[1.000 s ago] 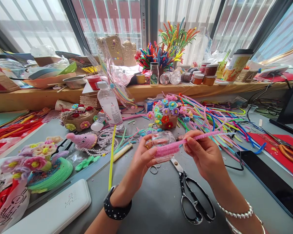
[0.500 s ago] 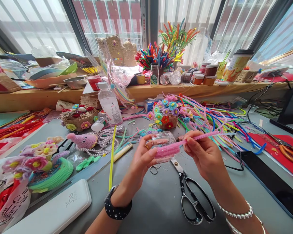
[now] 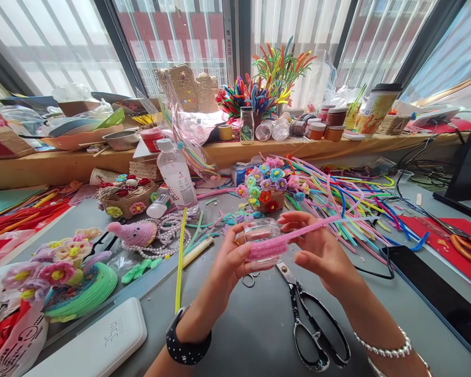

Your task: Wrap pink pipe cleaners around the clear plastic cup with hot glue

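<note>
My left hand (image 3: 228, 262) is closed around a small clear jar (image 3: 261, 229), tilted on its side above the table. Pink fuzzy pipe cleaner (image 3: 267, 250) is wound in rows around the jar, and my left thumb presses on it. Its loose end stretches up to the right, past my right hand (image 3: 326, 255). The right hand is open, thumb and fingers apart; its fingertips are close to the jar's far side, and I cannot tell whether they touch it. Black-handled scissors (image 3: 317, 335) lie below the hands.
Pipe cleaners (image 3: 337, 183) in many colours spread behind the right hand, beside a flower basket (image 3: 275, 201). A phone (image 3: 435, 298) lies at right, a white power bank (image 3: 98, 335) at left. A plastic bottle (image 3: 176, 175) stands behind the pearl strings (image 3: 176, 230).
My right hand has let go of the pink pipe cleaner and its fingers have spread. The strand's loose end now stretches freely to the right. My left hand still grips the jar.
</note>
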A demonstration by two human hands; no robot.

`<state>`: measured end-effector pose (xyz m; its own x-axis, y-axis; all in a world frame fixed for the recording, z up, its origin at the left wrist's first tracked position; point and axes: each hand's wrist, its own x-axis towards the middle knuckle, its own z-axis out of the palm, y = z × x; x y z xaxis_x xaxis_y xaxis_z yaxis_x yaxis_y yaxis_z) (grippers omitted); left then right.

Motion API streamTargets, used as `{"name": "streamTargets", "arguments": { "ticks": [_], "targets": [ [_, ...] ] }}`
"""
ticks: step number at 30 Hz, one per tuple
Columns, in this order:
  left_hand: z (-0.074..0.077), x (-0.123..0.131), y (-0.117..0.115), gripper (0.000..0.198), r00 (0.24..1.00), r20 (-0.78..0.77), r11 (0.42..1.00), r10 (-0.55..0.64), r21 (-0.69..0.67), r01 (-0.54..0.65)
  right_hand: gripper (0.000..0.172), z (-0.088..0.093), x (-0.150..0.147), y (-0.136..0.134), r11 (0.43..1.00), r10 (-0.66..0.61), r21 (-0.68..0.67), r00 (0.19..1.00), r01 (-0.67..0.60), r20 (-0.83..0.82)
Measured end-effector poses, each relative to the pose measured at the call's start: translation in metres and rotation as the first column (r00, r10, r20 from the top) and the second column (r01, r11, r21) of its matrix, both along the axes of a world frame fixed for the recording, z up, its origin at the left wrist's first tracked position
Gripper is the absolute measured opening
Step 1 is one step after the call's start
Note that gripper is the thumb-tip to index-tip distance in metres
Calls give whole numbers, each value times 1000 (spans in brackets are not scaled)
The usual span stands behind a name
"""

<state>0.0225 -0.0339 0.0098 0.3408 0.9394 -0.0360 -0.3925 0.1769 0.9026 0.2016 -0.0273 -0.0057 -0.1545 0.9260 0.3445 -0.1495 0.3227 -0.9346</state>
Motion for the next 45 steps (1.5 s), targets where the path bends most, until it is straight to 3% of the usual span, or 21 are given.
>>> {"name": "streamTargets", "arguments": {
  "ticks": [4, 8, 19, 28, 36, 40, 45],
  "targets": [
    [1, 1, 0, 44, 998, 19, 998, -59, -28, 59, 73, -1, -2, 0, 993, 117, 12, 986, -119, 117],
    [-1, 2, -1, 45, 997, 5, 996, -82, -28, 82, 70, 2, -7, -5, 989, 141, 10, 976, -145, 163],
    [-9, -2, -2, 56, 996, -38, 988, -86, 123, 90, 66, 4, -11, -8, 968, -39, 247, 937, -52, 348],
    [-9, -1, 0, 56, 996, -45, 986, -72, 145, 78, 66, 5, -11, -9, 954, -111, 298, 890, -29, 442],
    [-10, -2, 1, 56, 997, -64, 988, -35, 146, 44, 71, 0, -12, -9, 969, -84, 246, 912, -20, 402],
    [-11, -1, 2, 56, 996, -65, 969, 55, 245, -38, 59, 1, -16, -10, 984, -99, 169, 960, 56, 262],
    [-12, -2, 0, 61, 948, -202, 903, 244, 404, -147, 46, -1, -17, -7, 988, -154, -20, 986, 156, 64]
  ]
}}
